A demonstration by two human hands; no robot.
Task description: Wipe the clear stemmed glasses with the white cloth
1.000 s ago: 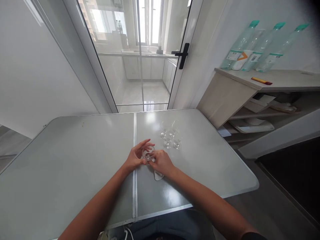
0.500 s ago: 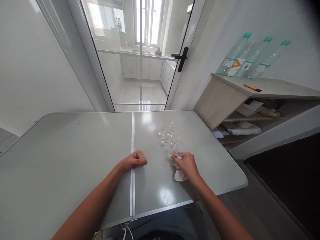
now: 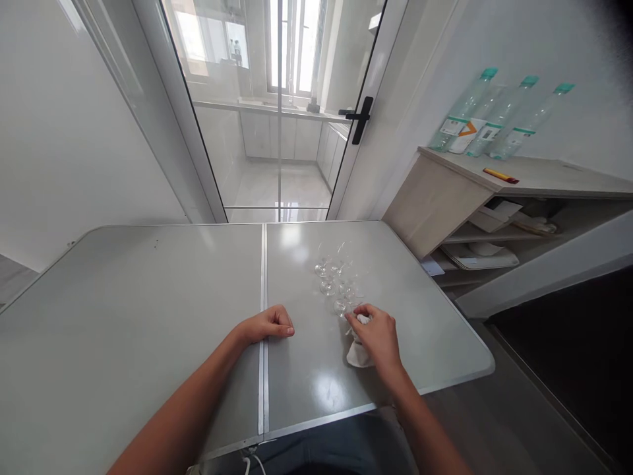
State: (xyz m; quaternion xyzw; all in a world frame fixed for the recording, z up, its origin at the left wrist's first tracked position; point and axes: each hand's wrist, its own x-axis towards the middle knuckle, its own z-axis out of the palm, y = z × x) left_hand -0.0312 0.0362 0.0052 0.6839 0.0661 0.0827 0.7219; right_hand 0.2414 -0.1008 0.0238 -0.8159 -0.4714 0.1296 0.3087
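the right hand (image 3: 376,333), fingers pinched on the cloth (image 3: 357,356), is just beside the nearest glass (image 3: 341,305) toward the table's (image 3: 148,297) right edge and would do best to keep the cloth clear of it; the left hand (image 3: 270,324) rests curled.

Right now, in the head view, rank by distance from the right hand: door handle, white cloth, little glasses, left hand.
1. white cloth, under the right hand.
2. little glasses, just ahead.
3. left hand, to its left.
4. door handle, far ahead.

Small glasses (image 3: 336,285) on table (image 3: 148,297), right hand (image 3: 378,336) holding cloth (image 3: 357,357), left hand (image 3: 267,325) fisted
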